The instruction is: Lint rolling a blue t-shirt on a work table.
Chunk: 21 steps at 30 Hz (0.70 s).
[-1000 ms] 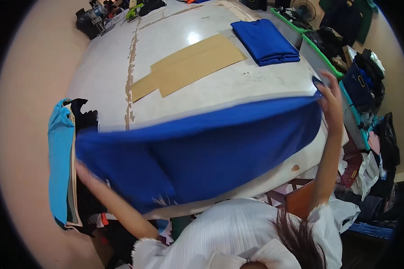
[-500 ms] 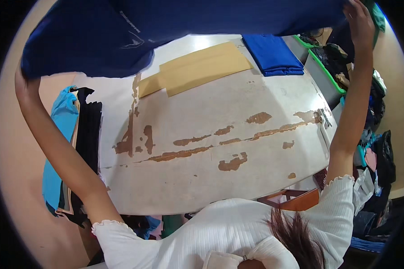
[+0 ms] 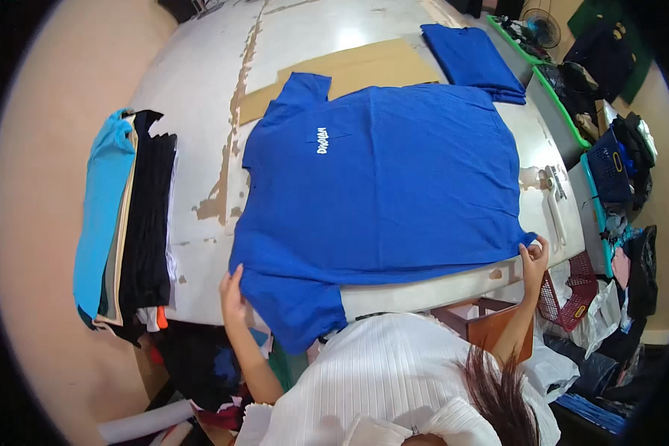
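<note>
A blue T-shirt (image 3: 394,186) lies spread on the white table (image 3: 201,171), its collar toward the left and its hem toward the right. Small white lettering marks its chest. My left hand (image 3: 233,296) pinches the near shoulder, where the sleeve begins. That near sleeve hangs over the table's front edge, against my white top. At the other end, my right hand (image 3: 534,259) is closed on the near corner of the hem. The far sleeve overlaps a tan cardboard sheet (image 3: 372,65) lying behind the shirt.
Folded blue shirts (image 3: 476,63) are stacked at the back right. A white-handled tool (image 3: 556,204) lies by the right edge. Bins with green rims (image 3: 565,111) and a maroon basket (image 3: 569,293) stand to the right. Black and light-blue garments (image 3: 145,223) hang along the left edge.
The blue T-shirt, held up and outstretched before, has come down flat onto the table. Both hands have drawn back toward my body, still gripping it. The cardboard is now partly covered.
</note>
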### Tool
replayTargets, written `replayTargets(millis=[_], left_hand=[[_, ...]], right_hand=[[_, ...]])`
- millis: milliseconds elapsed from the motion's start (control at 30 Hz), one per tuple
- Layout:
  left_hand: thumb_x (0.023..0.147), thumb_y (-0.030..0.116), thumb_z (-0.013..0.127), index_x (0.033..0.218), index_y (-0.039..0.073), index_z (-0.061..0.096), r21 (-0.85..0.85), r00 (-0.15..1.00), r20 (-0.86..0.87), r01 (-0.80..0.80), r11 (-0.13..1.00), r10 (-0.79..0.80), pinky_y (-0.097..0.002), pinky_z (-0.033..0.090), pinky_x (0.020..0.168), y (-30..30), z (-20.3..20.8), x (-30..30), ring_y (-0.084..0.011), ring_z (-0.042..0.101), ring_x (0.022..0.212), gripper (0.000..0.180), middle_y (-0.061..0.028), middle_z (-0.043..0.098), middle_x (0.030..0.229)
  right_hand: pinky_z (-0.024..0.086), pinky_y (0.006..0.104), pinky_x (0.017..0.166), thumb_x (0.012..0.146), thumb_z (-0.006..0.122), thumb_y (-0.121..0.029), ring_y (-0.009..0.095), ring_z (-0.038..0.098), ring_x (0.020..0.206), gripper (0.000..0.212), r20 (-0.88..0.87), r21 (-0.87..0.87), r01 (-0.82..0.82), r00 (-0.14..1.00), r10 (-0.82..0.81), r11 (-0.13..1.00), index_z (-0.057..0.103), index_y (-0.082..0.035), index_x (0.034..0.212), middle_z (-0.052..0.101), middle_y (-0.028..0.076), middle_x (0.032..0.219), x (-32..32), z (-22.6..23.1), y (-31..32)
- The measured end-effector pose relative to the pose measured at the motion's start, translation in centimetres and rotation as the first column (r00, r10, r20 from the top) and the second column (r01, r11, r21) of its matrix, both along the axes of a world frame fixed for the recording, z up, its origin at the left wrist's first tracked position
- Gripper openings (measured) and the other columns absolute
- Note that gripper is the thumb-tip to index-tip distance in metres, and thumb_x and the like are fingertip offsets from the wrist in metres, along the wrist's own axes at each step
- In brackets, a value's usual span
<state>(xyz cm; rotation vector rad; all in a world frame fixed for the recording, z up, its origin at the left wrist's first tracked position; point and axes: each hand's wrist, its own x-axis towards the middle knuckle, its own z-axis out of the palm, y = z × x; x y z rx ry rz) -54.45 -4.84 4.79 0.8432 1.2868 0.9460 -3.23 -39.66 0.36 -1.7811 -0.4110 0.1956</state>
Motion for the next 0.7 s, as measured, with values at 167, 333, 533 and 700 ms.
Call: replayTargets(millis=[167,333,533,700], left_hand=[[0.081,0.016,0.063,0.087,-0.001,0.055,0.016,0.921,-0.381,0.090,0.996,-0.077,-0.0228,0.042,0.061,-1.3,-3.4,0.3,-0.0087,0.051,0.068,0.020,-0.0024,0.058,0.077],[0.073,0.020,0.072,0.094,0.002,0.051,0.031,0.860,-0.510,0.053,0.998,-0.029,-0.0217,0.036,0.045,-3.5,-4.1,-1.1,-0.0072,0.045,0.055,0.035,0.0015,0.050,0.068],[0.069,0.024,0.075,0.098,0.001,0.051,-0.305,0.854,-0.395,0.225,0.925,-0.338,-0.0216,0.044,0.050,-6.3,-2.2,-2.7,-0.0115,0.057,0.061,0.045,-0.0047,0.061,0.074],[0.072,0.018,0.071,0.097,0.003,0.059,-0.422,0.686,-0.287,0.535,0.731,-0.668,-0.0219,0.047,0.059,-7.4,-2.5,-4.6,-0.0098,0.058,0.070,0.032,-0.0031,0.064,0.083]], right_hand=[[0.036,0.0218,0.051,0.075,0.067,-0.012,0.007,0.043,0.057,0.040,0.229,-0.349,0.087,0.973,-0.005,0.933,0.046,-0.002,0.107,0.047,0.000,0.065,1.7,-1.9,-0.7],[0.036,0.0245,0.050,0.073,0.068,-0.012,0.008,0.042,0.056,0.038,0.124,-0.551,0.019,0.990,0.060,0.834,0.049,-0.002,0.104,0.046,0.000,0.062,2.9,-1.8,-1.0],[0.034,0.0224,0.049,0.073,0.067,-0.011,0.007,0.042,0.054,0.037,-0.031,-0.515,-0.085,0.996,0.081,0.853,0.050,-0.002,0.105,0.046,-0.002,0.060,3.9,-1.9,-3.1],[0.036,0.0212,0.047,0.072,0.067,-0.006,0.006,0.043,0.054,0.031,-0.073,-0.488,-0.153,0.988,0.135,0.860,0.050,-0.002,0.098,0.048,-0.002,0.061,4.1,-1.7,-3.0]])
